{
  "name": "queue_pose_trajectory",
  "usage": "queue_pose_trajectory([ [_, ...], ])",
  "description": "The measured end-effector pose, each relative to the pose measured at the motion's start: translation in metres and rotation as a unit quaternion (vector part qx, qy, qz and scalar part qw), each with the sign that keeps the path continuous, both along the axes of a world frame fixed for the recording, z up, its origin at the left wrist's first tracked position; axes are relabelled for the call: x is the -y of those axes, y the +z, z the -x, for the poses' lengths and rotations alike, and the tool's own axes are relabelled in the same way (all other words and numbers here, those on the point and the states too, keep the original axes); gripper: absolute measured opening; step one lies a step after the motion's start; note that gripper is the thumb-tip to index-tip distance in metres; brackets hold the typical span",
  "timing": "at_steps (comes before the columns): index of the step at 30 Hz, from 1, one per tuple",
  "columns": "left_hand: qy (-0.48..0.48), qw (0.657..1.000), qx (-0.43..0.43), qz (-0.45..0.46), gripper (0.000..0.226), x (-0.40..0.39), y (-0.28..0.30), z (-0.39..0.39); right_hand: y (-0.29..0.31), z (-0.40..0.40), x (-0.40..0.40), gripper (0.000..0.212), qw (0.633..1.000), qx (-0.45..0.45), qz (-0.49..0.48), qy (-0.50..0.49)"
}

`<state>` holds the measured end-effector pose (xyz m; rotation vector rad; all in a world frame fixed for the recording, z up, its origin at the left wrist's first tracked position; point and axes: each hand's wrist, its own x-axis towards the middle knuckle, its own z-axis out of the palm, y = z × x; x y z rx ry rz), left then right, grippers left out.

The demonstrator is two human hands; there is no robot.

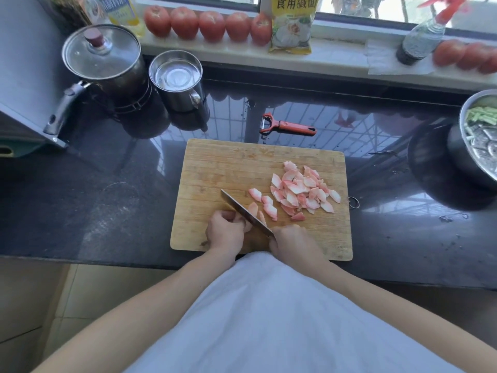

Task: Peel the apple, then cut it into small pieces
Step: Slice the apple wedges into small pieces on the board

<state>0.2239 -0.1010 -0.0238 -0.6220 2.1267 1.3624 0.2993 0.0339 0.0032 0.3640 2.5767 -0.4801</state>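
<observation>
1. Head view, lower centre of the frame: your right hand is wrapped round the handle of the knife, fingers closed on it, with the blade running up and left across the cutting board.
2. Your left hand sits just left of the blade with its fingers curled down onto the last piece of apple. Only a pale pink sliver of it shows beside the blade, so you cannot tell how much is left under the hand.
3. To the right of the blade, toward the middle right of the board, lies the pile of cut pieces, thin and pink-white, with a few loose ones between the pile and the knife.
4. The peeler lies on the dark tabletop just above the board's top edge, out of your hands. No skin shows on the pieces, so peeling looks finished.
5. Judging by the big pile against the small remnant, you are near the end of the cutting. What is left seems to be a few more strokes through the piece under your left fingers.
6. Along the top of the frame a row of tomatoes lines the window sill, and a lidded pot and steel cup stand at upper left, all well apart from the board.
</observation>
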Motion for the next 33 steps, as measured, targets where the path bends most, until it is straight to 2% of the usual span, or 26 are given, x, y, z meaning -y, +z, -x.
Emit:
queue_pose_trajectory([
  [5, -0.011, 1.000, -0.004, -0.011, 0.014, -0.002, -0.006, -0.001, 0.007, -0.020, -0.027, 0.028, 0.992, -0.049, 0.007, -0.115],
  [8, -0.025, 1.000, 0.003, -0.003, 0.010, -0.009, -0.007, 0.001, 0.017, -0.026, -0.028, 0.030, 0.995, -0.054, 0.015, -0.087],
  [14, -0.030, 0.999, -0.004, 0.032, 0.010, -0.012, -0.009, 0.003, 0.018, -0.029, -0.023, 0.027, 0.999, -0.011, -0.038, 0.002],
  [28, -0.025, 0.999, 0.021, 0.028, 0.022, -0.013, -0.014, 0.009, 0.013, -0.019, -0.020, 0.019, 0.999, 0.035, -0.028, 0.013],
  [33, -0.036, 0.999, 0.009, 0.038, 0.018, -0.012, -0.013, 0.008, -0.001, 0.007, -0.003, 0.018, 1.000, 0.007, -0.009, 0.000],
])
